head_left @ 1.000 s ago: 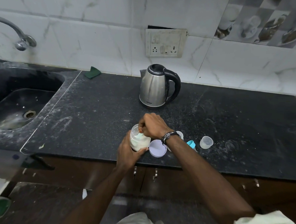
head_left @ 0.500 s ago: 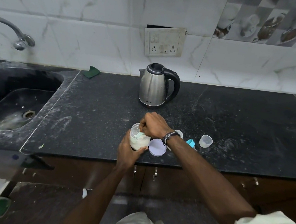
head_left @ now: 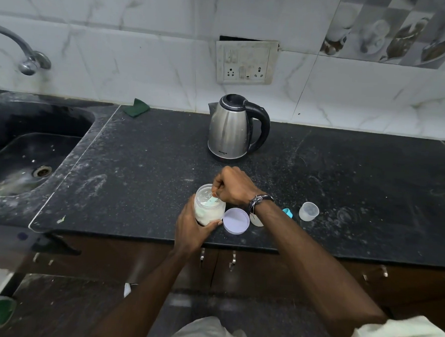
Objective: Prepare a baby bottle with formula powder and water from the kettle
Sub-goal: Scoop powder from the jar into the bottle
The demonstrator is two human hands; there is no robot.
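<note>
While left hand [head_left: 191, 224] grips jar [head_left: 207, 210], right hand [head_left: 232, 185] pinches scoop [head_left: 212, 201]

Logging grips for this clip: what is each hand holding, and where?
Left hand grips the powder jar around its side wall; right hand pinches the pale green scoop by its handle.
</note>
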